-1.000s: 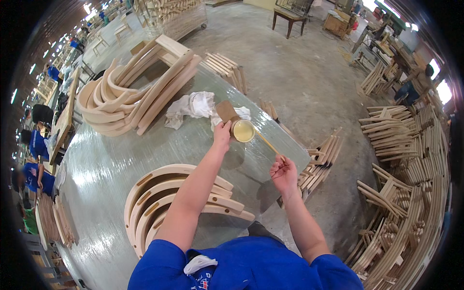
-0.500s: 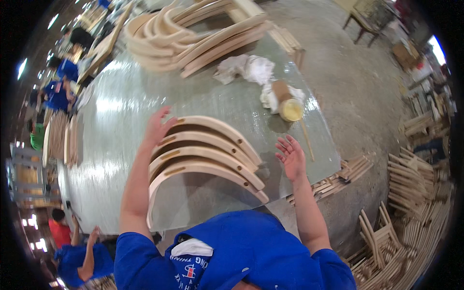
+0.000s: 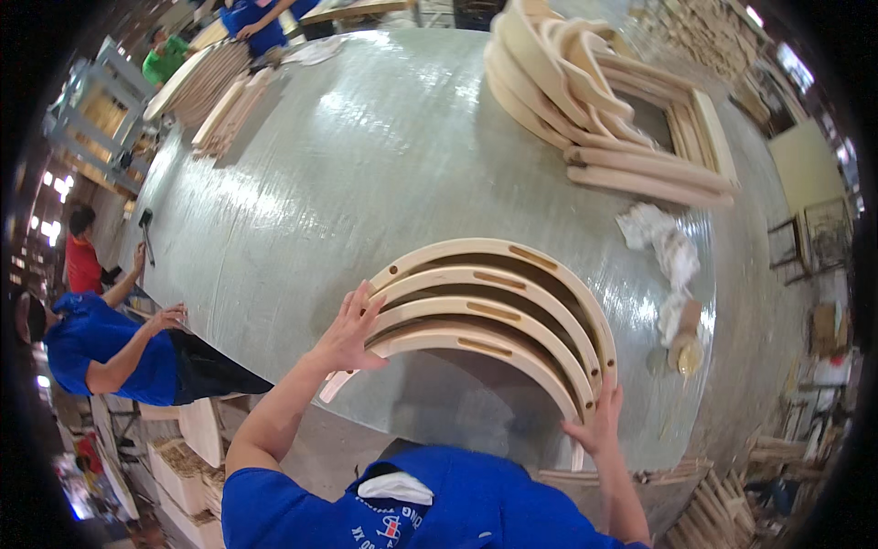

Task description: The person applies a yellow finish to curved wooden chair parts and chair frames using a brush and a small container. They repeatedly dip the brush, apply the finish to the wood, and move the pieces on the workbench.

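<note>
Four curved wooden pieces [image 3: 448, 306] lie side by side as nested arches near the person's edge of the worktop [image 3: 366, 183], their crowns toward twelve o'clock (each shows a long slot near the crown, and round holes nearer the ends). The left hand [image 3: 350, 331] is spread over their ends at eight o'clock, fingers splayed; whether it grips them cannot be told. The right hand [image 3: 597, 419] grips the opposite ends at four o'clock, thumb on the inner side and fingers on the outer. From the arches, a cup of pale yellow liquid [image 3: 686, 357] stands at three o'clock, crumpled white cloths [image 3: 677, 256] lie at two, and a stack of bent wooden frames [image 3: 585, 110] sits at one. Bundled curved wooden strips [image 3: 197, 87] rest between ten and eleven o'clock. A dark-headed hammer [image 3: 146, 220] lies around ten, and a co-worker in blue [image 3: 119, 352] is at nine, beside the worktop.
</note>
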Demonstrator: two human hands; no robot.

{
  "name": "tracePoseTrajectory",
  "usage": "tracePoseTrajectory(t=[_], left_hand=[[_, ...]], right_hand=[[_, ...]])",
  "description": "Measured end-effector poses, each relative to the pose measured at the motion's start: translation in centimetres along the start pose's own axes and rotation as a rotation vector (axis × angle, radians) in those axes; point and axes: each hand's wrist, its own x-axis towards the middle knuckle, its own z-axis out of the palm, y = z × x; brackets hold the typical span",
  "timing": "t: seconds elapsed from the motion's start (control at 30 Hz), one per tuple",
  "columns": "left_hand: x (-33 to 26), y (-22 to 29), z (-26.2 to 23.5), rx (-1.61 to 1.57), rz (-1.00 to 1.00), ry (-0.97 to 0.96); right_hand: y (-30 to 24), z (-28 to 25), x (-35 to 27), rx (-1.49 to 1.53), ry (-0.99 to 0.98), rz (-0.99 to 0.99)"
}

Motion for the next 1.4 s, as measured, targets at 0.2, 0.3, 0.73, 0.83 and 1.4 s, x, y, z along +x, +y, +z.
tracePoseTrajectory(t=[0.2,0.3,0.73,0.83,1.4], left_hand=[[-4.4,-11.0,-2.5,-0.119,-0.136,0.232],[-5.6,-16.7,-4.2,-0.129,-0.254,0.369],[19.5,-32.4,-19.3,0.352,-0.844,0.849],[29.9,-24.6,-20.9,0.335,-0.639,0.813],[16.1,25.0,12.7,-0.002,0.922,-0.001]], right_hand=[[-8.9,5.0,11.3,0.002,-0.077,-0.167],[-16.5,8.1,22.5,-0.142,-0.106,-0.388],[-32.2,16.2,30.8,0.149,0.023,-0.632],[-24.9,14.9,29.0,0.003,0.088,-0.488],[1.3,5.7,-10.9,0.068,0.860,0.415]])
